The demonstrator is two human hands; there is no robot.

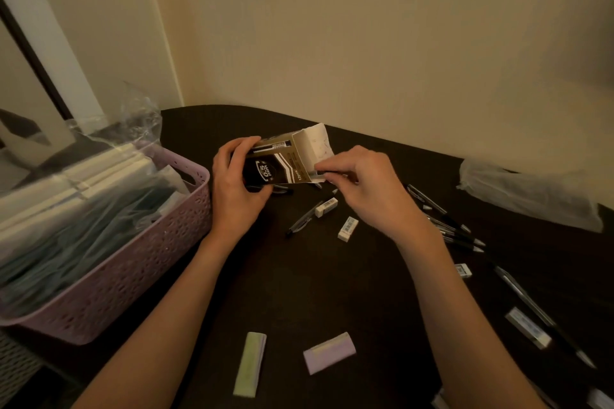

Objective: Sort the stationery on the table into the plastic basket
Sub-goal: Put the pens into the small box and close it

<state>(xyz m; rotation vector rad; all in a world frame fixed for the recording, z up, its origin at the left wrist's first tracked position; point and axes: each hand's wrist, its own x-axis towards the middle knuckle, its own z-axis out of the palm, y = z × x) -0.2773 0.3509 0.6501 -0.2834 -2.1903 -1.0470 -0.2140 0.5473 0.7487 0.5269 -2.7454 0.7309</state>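
Observation:
My left hand (234, 186) grips a black and tan cardboard pen box (282, 161) marked 0.5 mm, held above the dark table (315, 276). Its end flap is open toward the right. My right hand (362, 186) pinches the lower flap at the box's open end. The pink plastic basket (139, 262) stands at the left, filled with plastic-wrapped stationery. Loose on the table lie black pens (455, 226) at the right, one pen (304, 217) near the middle, two small white erasers (348, 228) and two pastel sticky-note pads (329, 353).
A crumpled clear plastic bag (531, 196) lies at the table's far right edge. More pens and erasers (528, 327) run along the right side toward the front. The wall stands close behind the table, and a woven bin (16, 365) sits under the basket.

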